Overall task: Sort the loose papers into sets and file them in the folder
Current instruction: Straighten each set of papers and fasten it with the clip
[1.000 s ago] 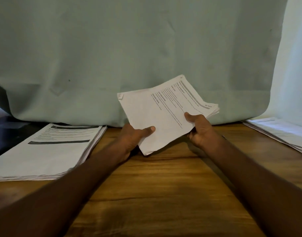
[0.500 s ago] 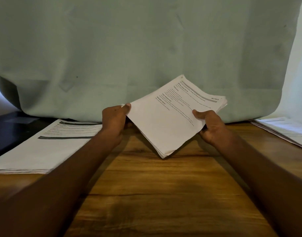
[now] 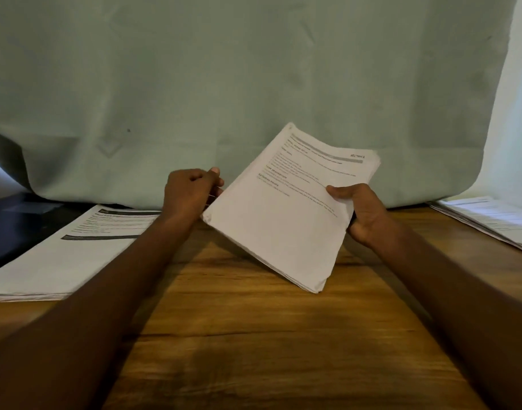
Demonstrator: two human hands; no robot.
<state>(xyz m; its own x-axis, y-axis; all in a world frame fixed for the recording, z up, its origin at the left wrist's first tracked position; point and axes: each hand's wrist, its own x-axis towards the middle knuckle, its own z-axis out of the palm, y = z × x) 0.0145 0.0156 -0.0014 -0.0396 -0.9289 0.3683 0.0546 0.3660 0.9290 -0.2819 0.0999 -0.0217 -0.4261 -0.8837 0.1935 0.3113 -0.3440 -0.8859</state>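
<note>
Paper set (image 3: 283, 220): light, floppy, sheets slide apart. Right hand (image 3: 365, 211) fingers pinch edge; left hand (image 3: 191, 193) fingers curled at opposite corner. Grip both edges.

We see white papers (image 3: 277, 226) with grey bars and black print, a brown grained table (image 3: 254, 335), a pale green cloth (image 3: 224, 84).

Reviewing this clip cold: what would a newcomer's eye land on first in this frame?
First, the white sheaf of printed papers held tilted above the middle of the wooden table, gripped at its right edge by the right hand while the left hand pinches its left corner. Next, the flat paper stack on the table's left and another stack at the far right. Behind everything hangs a pale green cloth.
</note>
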